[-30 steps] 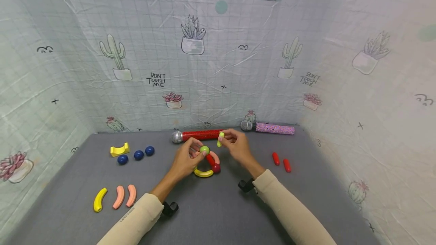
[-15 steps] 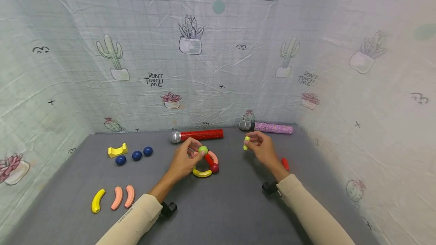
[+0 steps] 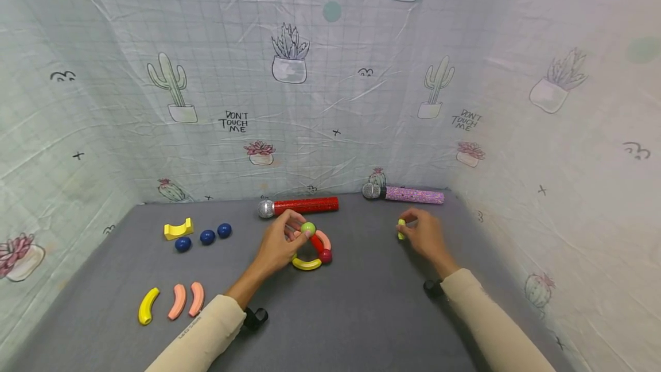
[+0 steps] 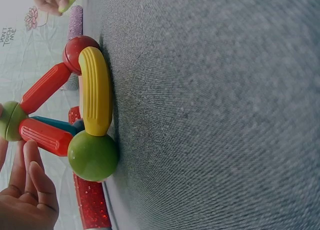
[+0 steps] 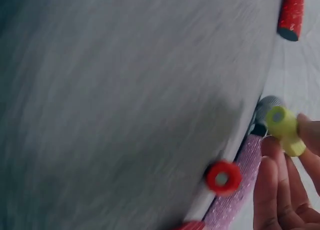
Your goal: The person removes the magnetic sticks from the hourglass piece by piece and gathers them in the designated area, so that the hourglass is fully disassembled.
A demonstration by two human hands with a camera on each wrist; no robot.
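My left hand point(image 3: 279, 244) pinches the upper green ball point(image 4: 10, 121) of a small magnetic ball-and-rod frame between thumb and fingers. Two red rods point(image 4: 46, 89) and a blue rod point(image 4: 55, 124) slope down from that ball. Around the base run a curved yellow rod point(image 4: 96, 93), a pink curved rod point(image 3: 324, 239), a red ball point(image 4: 80, 53) and another green ball point(image 4: 93, 155). Off to the right, my right hand point(image 3: 424, 235) holds a short yellow-green magnetic rod point(image 5: 285, 130) above the table. Red rods point(image 5: 223, 178) lie below it in the right wrist view; the hand and forearm hide them from the head.
Along the back lie a red glitter microphone point(image 3: 304, 205) and a pink-purple one point(image 3: 413, 194). At left are a yellow arched block point(image 3: 178, 229), several blue balls point(image 3: 207, 237), a curved yellow rod point(image 3: 148, 306) and two pink curved rods point(image 3: 177, 301). Printed cloth walls point(image 3: 330, 90) surround the grey table.
My right hand has carried the yellow-green rod away from the frame, to the right and slightly lower, over the red rods. The left hand stays at the green ball.
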